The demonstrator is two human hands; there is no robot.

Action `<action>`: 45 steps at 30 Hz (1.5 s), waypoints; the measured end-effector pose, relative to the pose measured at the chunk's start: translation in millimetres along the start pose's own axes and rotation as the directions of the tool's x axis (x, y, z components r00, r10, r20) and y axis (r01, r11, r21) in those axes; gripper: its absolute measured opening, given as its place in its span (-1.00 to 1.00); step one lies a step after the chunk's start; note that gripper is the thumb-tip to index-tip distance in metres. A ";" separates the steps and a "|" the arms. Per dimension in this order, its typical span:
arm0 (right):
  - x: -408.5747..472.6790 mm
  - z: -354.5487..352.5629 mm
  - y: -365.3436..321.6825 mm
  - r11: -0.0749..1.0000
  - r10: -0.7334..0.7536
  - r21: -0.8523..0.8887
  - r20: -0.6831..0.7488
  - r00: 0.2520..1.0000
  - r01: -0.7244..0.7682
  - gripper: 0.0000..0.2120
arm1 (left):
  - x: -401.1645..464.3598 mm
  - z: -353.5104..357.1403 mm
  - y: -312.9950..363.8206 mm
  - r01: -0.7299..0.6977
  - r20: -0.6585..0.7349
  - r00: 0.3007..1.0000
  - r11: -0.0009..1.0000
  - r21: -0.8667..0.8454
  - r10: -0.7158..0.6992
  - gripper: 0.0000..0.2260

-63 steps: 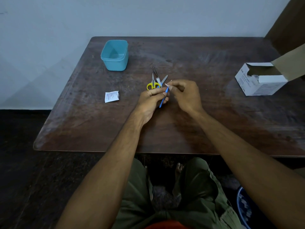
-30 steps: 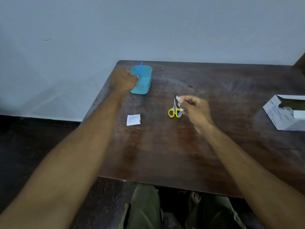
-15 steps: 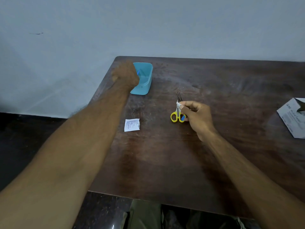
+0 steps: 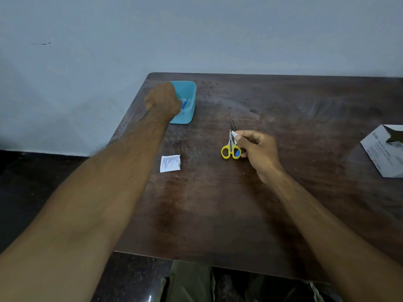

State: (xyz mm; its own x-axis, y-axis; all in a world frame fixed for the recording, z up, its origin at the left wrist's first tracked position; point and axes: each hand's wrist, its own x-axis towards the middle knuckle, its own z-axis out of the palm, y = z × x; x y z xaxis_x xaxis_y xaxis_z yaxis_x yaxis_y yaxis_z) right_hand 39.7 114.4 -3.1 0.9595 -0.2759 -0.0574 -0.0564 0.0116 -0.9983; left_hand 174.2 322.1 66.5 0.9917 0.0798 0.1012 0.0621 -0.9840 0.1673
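Seated person's olive trousers (image 4: 189, 280) show below the near edge of a dark wooden table (image 4: 218, 214). Both forearms extend over the tabletop.

A white printed sachet (image 4: 170, 163) lies flat on the table between the two forearms, nearer the left one and touching neither.

The right hand (image 4: 259, 153) rests to the right of centre, its fingers curled. Its thumb and forefinger pinch a small white piece (image 4: 234, 134), too small to identify further. Touching the knuckles on their left lie small yellow-handled scissors (image 4: 226, 151), blades closed and pointing away from the person. The tip of metal tweezers (image 4: 233, 124) projects just beyond the scissor blades.

A grey-white cardboard box (image 4: 383, 149), cut by the right frame edge, sits well apart from the hand.

At the far left corner, the left hand (image 4: 162, 100) is seen from the back with fingers curled, over the near left part of a teal plastic container (image 4: 185, 117). A blue stick-like tool (image 4: 184, 104) lies inside the container, right at the fingers; whether they grip it cannot be told.

A pale wall (image 4: 196, 29) closes the scene.
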 end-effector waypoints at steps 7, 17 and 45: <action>0.1 -8.7 -4.6 0.997 0.050 0.053 -0.066 0.997 -0.047 -0.87 | -74.7 1.6 34.6 -0.126 -0.200 0.978 0.916 -0.381 0.052 -0.80; -14.9 -33.2 5.5 0.998 0.047 0.052 -0.134 0.990 -0.041 -0.89 | -162.1 64.9 75.3 -0.114 0.037 0.989 0.904 -0.412 0.141 -0.82; -27.2 -39.7 11.9 0.998 0.004 0.060 -0.115 0.993 0.003 -0.87 | -150.6 51.5 61.3 -0.031 -0.111 0.994 0.935 -0.354 -0.009 -0.75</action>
State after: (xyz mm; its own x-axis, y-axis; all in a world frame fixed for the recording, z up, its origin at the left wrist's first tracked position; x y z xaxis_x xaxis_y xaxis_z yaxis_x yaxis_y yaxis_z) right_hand 2.0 83.9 -13.2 0.9209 -0.3850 -0.0609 -0.0372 0.0689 -0.9969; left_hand 34.5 241.6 11.0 0.9723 0.1057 0.2084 -0.0130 -0.8660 0.4999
